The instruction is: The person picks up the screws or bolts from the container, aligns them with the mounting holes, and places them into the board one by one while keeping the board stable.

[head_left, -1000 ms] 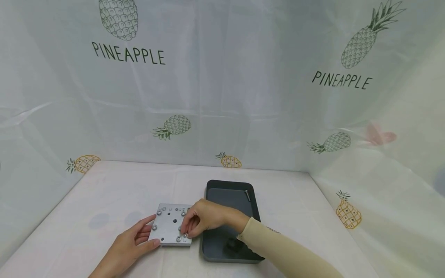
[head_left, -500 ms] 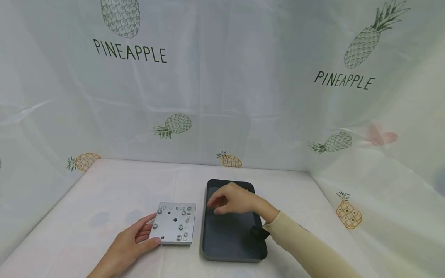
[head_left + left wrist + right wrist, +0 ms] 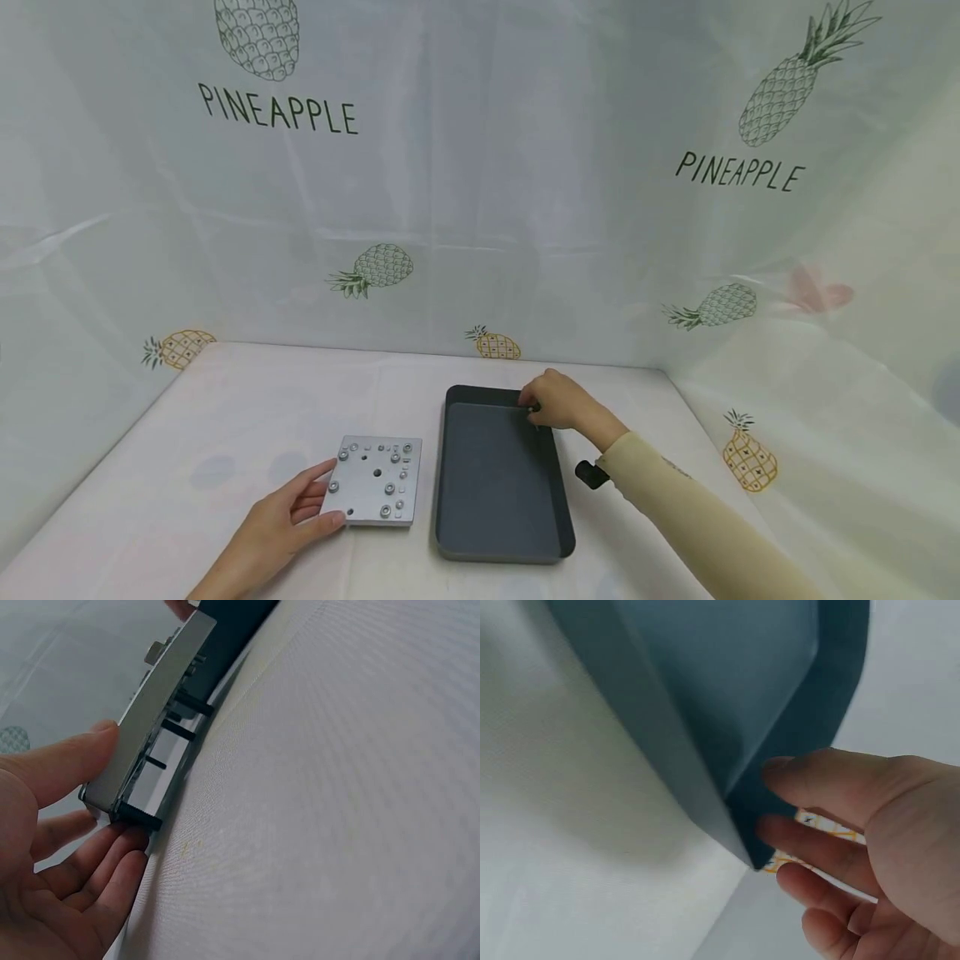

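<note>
My left hand [image 3: 281,521] holds the left edge of a square silver metal plate [image 3: 360,492]. Several round screw heads and a few open holes mark the plate's top face. In the left wrist view the thumb [image 3: 94,750] presses the plate's near side, and screw shanks [image 3: 180,729] stick out of its underside toward the table. My right hand [image 3: 558,402] reaches into the far right corner of a dark grey tray [image 3: 442,483]. Its thumb [image 3: 810,776] and index finger stand apart by the tray wall. Those fingers mostly hide the small bolt in that corner.
The tray lies just right of the plate on a white-covered table [image 3: 262,400]. A pale curtain [image 3: 480,192] with pineapple prints hangs behind and at both sides. A small black device [image 3: 592,473] sits under the right wrist.
My right hand has left the plate's right side and crossed over the tray to its far right corner, covering the bolt there. The left hand and plate stay put.
</note>
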The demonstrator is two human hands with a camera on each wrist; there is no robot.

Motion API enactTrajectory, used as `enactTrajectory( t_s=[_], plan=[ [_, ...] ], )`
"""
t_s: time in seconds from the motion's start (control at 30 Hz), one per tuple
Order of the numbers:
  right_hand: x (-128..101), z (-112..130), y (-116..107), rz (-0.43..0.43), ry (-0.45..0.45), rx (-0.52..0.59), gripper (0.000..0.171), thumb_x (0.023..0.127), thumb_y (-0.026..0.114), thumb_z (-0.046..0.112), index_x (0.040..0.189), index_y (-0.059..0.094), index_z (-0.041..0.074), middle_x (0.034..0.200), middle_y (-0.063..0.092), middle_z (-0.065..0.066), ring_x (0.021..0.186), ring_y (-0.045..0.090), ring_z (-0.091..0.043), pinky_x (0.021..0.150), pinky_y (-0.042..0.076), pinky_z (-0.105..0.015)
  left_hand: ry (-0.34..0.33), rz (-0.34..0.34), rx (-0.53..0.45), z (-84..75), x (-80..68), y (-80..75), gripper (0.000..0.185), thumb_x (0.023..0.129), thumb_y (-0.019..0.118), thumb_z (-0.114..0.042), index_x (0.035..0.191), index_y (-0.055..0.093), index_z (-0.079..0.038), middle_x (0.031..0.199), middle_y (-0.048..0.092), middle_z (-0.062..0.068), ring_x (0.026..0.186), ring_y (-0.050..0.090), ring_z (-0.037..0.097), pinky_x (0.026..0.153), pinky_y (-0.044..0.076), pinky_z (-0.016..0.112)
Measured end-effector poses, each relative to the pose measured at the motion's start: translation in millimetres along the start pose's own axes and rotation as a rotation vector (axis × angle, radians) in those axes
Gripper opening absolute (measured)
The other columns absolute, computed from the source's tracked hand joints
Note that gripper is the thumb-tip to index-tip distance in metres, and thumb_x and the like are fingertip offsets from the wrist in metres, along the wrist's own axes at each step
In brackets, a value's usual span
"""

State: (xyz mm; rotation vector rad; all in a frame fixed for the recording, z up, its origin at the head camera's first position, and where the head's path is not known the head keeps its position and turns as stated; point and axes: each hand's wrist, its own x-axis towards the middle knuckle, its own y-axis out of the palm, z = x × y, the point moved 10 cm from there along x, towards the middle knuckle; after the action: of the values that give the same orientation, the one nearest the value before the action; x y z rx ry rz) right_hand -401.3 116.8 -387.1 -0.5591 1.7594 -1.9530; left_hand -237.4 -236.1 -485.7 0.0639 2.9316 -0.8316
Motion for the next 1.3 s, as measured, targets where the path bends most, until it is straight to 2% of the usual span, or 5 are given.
enactTrajectory(
  t_s=[0.27, 0.53, 0.8, 1.07, 1.3],
  plan=[
    [3.7, -9.5, 15.0, -0.023, 0.05, -0.119, 0.023, 0.084, 0.09, 0.014, 0.105, 0.083, 0.009, 0.092, 0.074, -0.005, 0.093, 0.063, -0.028, 0.084, 0.058, -0.047, 0.001, -0.004, 0.011, -1.1, -0.3, -0.4, 0.088, 0.085, 0.089, -0.046, 0.159, 0.049, -0.02, 0.137, 0.067, 0.005, 0.115, 0.071, 0.014, 0.093, 0.057, 0.02],
    [6.9, -10.8, 18.3, -0.047, -0.013, 0.058, 0.022, 0.085, 0.086, 0.004, 0.106, 0.081, 0.006, 0.093, 0.075, -0.005, 0.09, 0.062, -0.022, 0.082, 0.056, -0.042, -0.024, -0.003, 0.029, 2.8, 1.3, 0.0, 0.09, 0.086, 0.088, -0.047, 0.16, 0.048, -0.018, 0.138, 0.067, 0.006, 0.118, 0.07, 0.019, 0.091, 0.058, 0.021],
    [7.1, -16.2, 18.0, -0.099, 0.088, -0.035, 0.019, 0.083, 0.09, 0.007, 0.1, 0.082, 0.007, 0.086, 0.076, -0.004, 0.085, 0.06, -0.024, 0.08, 0.056, -0.045, -0.006, -0.006, 0.012, 1.5, -0.3, 0.9, 0.088, 0.086, 0.089, -0.045, 0.16, 0.048, -0.022, 0.138, 0.067, 0.005, 0.116, 0.07, 0.013, 0.094, 0.057, 0.021],
    [10.7, -17.8, 27.2, -0.04, 0.131, 0.056, 0.015, 0.083, 0.09, 0.006, 0.095, 0.082, 0.007, 0.085, 0.075, -0.001, 0.08, 0.067, -0.018, 0.079, 0.06, -0.04, -0.007, -0.005, 0.008, 2.5, 0.7, 0.8, 0.087, 0.086, 0.089, -0.045, 0.16, 0.049, -0.022, 0.136, 0.067, 0.006, 0.117, 0.07, 0.014, 0.094, 0.057, 0.021],
    [14.0, -16.4, 32.7, -0.024, 0.106, 0.045, 0.01, 0.085, 0.09, 0.007, 0.091, 0.082, 0.007, 0.083, 0.076, -0.002, 0.075, 0.068, -0.016, 0.074, 0.062, -0.038, -0.018, 0.005, 0.017, 3.2, 2.1, 1.6, 0.089, 0.086, 0.089, -0.046, 0.16, 0.048, -0.021, 0.137, 0.067, 0.005, 0.118, 0.07, 0.017, 0.093, 0.058, 0.022]
  ],
)
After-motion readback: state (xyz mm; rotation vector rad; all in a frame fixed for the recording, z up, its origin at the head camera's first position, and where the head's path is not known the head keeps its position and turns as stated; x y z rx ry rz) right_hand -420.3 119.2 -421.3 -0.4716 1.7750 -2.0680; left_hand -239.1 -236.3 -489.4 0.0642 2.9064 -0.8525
